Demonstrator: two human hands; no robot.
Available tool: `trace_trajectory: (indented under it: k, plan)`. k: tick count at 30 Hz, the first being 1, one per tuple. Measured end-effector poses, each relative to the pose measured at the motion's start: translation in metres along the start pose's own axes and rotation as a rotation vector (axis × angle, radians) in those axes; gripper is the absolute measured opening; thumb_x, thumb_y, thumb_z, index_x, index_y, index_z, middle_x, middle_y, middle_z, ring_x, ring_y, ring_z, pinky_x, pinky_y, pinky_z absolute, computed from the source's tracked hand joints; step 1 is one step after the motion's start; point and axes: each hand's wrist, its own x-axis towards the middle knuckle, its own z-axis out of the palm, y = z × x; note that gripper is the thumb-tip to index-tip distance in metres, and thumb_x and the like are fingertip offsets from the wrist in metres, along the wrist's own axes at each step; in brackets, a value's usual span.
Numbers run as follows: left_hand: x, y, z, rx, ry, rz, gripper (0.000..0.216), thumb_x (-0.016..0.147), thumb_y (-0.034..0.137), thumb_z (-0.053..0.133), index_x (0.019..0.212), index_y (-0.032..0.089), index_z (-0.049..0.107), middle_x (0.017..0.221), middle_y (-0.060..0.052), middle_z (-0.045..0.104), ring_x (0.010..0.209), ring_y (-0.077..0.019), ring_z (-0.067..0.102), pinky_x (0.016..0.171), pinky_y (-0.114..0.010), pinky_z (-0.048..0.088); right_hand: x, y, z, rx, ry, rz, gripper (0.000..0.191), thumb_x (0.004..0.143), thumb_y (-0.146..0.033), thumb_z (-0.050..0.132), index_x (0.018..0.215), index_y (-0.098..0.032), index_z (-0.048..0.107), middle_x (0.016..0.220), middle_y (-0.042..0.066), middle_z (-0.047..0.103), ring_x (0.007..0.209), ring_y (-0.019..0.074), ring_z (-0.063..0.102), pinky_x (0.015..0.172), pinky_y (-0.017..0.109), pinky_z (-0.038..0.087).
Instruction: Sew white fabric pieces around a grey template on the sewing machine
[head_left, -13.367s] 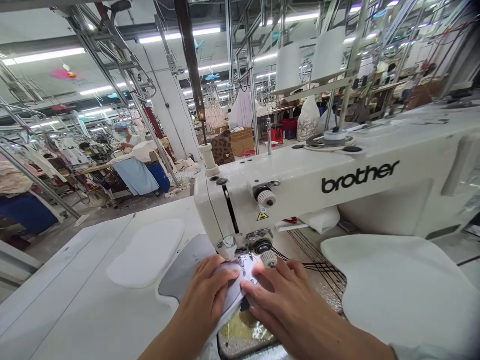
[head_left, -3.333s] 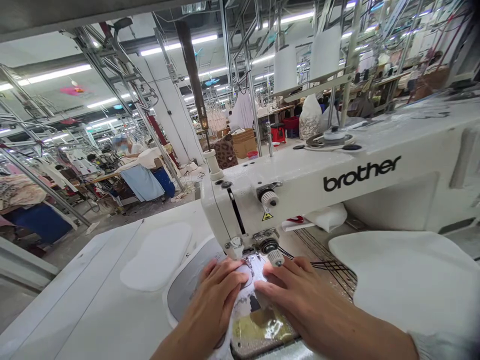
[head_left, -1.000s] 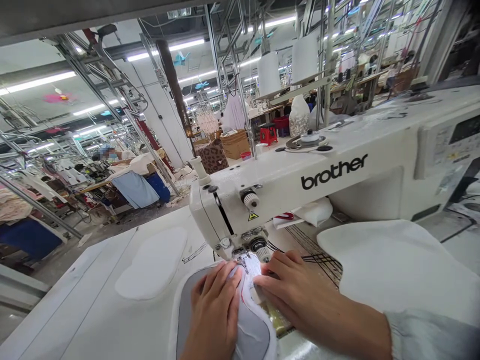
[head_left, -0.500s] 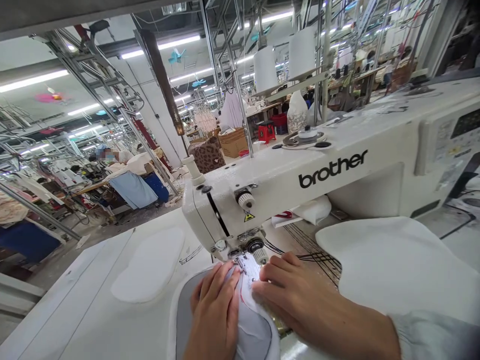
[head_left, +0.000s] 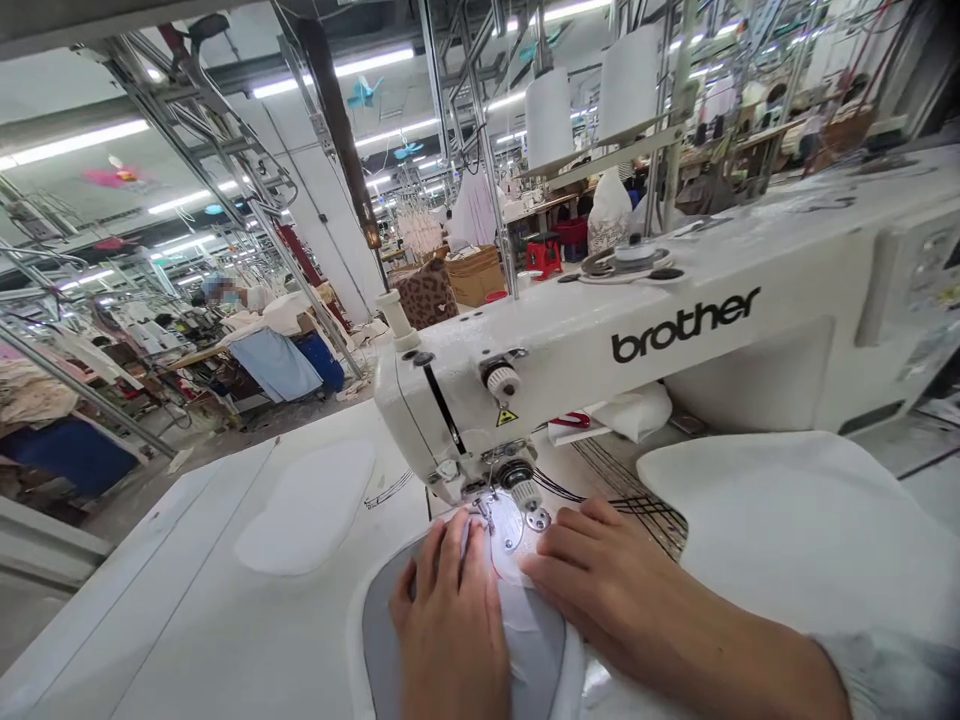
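Note:
My left hand [head_left: 454, 610] lies flat with fingers stretched over a grey and white fabric piece [head_left: 382, 620], its fingertips close to the presser foot [head_left: 484, 515] of the sewing machine [head_left: 562, 370]. A thin red line shows on the white part between my hands. My right hand [head_left: 607, 565] has curled fingers, with thumb and forefinger closed at the right edge of the fabric piece. The lit needle plate [head_left: 510, 530] shows between the hands. The fabric under my left palm is hidden.
A white padded cutout [head_left: 307, 510] lies left on the table. A larger white piece [head_left: 780, 510] lies right, under the machine arm. Behind the arm sit a white bundle [head_left: 634, 412] and a red-handled tool [head_left: 574, 421]. Thread cones [head_left: 547, 118] stand above.
The fabric piece has turned slightly under my hands, and more of the needle plate is uncovered. My right hand sits a little farther right from the presser foot. The view has shifted slightly.

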Motion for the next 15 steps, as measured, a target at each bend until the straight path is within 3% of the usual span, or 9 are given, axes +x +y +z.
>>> trace_trajectory:
  k: [6,9,12,15]
  plan:
    - [0.002,0.005,-0.005,-0.016,-0.021,-0.034,0.046,0.096,0.017,0.031,0.131,0.024,0.06,0.14,-0.003,0.058,0.128,-0.0271,0.052,0.096,-0.049,0.045,-0.002,0.001,-0.003,0.07,-0.037,0.053,0.021,0.092,-0.007,0.046,0.091,-0.021,0.061,0.083,0.001,0.061,0.076,0.0181,0.05,0.073,0.034,0.03]
    - [0.003,0.01,-0.008,-0.051,-0.025,-0.073,0.044,0.096,0.018,0.032,0.128,0.025,0.062,0.139,-0.004,0.059,0.128,-0.0279,0.052,0.097,-0.049,0.043,-0.007,0.003,-0.016,0.169,-0.097,0.068,0.038,0.086,0.001,0.043,0.109,-0.024,0.061,0.099,0.002,0.064,0.089,0.0193,0.055,0.082,0.035,0.035]
    - [0.003,0.01,-0.008,-0.089,-0.016,-0.085,0.043,0.096,0.018,0.033,0.126,0.024,0.063,0.14,-0.003,0.058,0.129,-0.0276,0.052,0.1,-0.049,0.042,-0.014,0.008,-0.029,0.23,-0.194,-0.041,0.055,0.083,0.002,0.043,0.128,-0.028,0.053,0.126,0.002,0.061,0.109,0.0202,0.054,0.093,0.035,0.036]
    - [0.001,0.006,-0.009,-0.127,-0.041,-0.048,0.043,0.093,0.018,0.034,0.123,0.023,0.064,0.141,-0.002,0.057,0.132,-0.0281,0.05,0.101,-0.05,0.043,-0.021,0.012,-0.036,0.231,-0.262,-0.127,0.046,0.092,-0.01,0.049,0.134,-0.029,0.051,0.131,0.003,0.061,0.113,0.0221,0.054,0.096,0.036,0.038]
